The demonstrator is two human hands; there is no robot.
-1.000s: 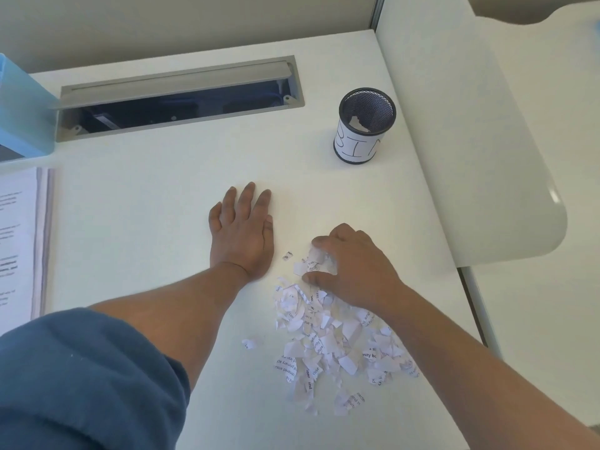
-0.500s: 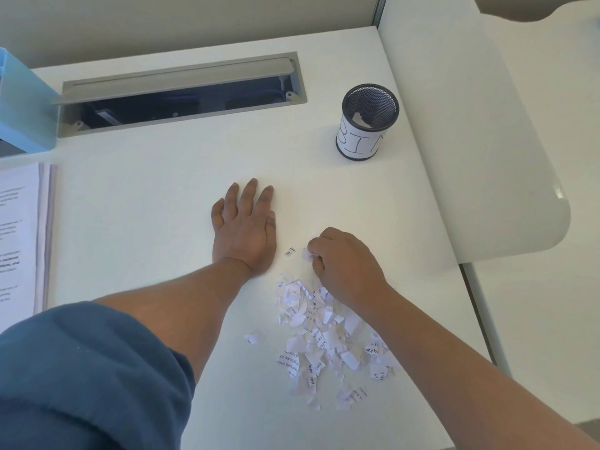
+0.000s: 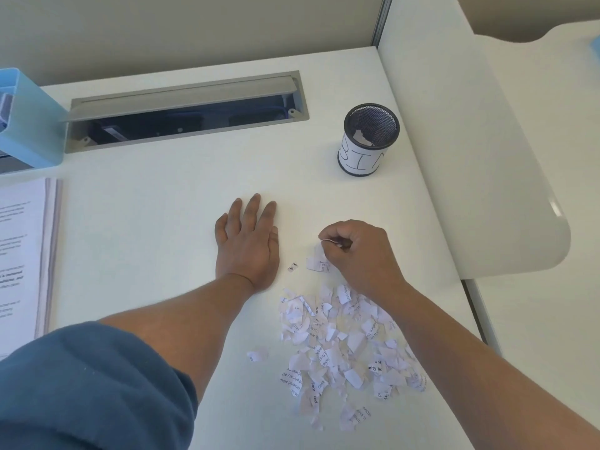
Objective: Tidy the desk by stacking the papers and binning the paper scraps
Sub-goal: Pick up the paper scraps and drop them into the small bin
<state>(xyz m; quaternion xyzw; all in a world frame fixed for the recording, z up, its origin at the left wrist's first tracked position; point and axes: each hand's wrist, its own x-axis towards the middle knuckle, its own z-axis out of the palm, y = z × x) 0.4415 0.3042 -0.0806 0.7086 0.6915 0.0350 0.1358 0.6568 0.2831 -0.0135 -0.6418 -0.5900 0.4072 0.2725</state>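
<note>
A pile of torn paper scraps (image 3: 344, 349) lies on the white desk (image 3: 168, 196) in front of me. My right hand (image 3: 360, 254) is curled just beyond the pile, pinching some scraps between thumb and fingers; a few loose scraps (image 3: 316, 263) sit right under it. My left hand (image 3: 248, 245) rests flat on the desk, fingers straight, to the left of the pile. A black mesh cup labelled BIN (image 3: 368, 139) stands at the far right with a scrap inside. A stack of printed papers (image 3: 22, 254) lies at the left edge.
A light blue organiser (image 3: 29, 121) stands at the far left. An open grey cable slot (image 3: 185, 112) runs along the back of the desk. A white divider panel (image 3: 470, 157) borders the desk on the right.
My right hand has closed on scraps at the pile's far edge and lifted slightly from the pile. My left hand has stayed flat in place.
</note>
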